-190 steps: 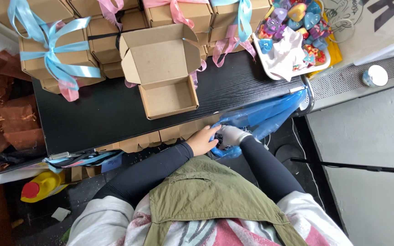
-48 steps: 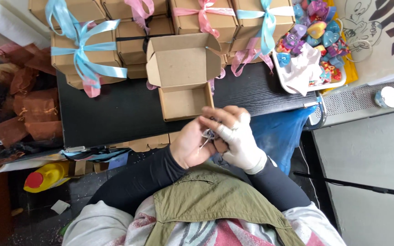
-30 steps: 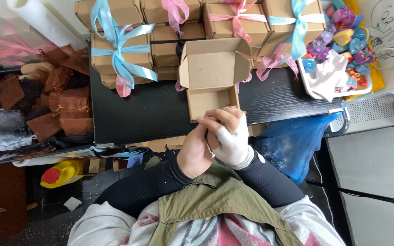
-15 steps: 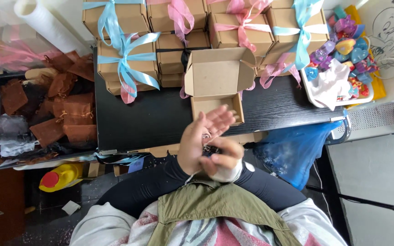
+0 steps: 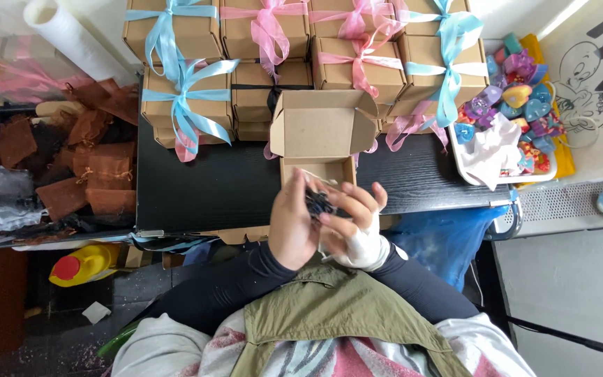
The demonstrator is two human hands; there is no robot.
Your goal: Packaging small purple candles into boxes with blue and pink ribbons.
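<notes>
Both hands clamped together on a small dark item, just in front of the open box.
Left hand [image 5: 293, 227] and right hand [image 5: 354, 223] pinch the dark crinkly item [image 5: 317, 204]; open cardboard box [image 5: 322, 143] sits on the black woodgrain surface [image 5: 211, 188], contents hidden.

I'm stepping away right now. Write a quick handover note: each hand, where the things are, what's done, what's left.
Left hand: cupped around a small dark item, holding it with the right.
Right hand: wrapped in white at the wrist, fingers on the same item.
Open cardboard box: on the black table, lid up, just beyond the hands; what is inside cannot be seen.
Done: ribbon-tied boxes stacked behind.
Left: the open box is not closed or tied.
</notes>
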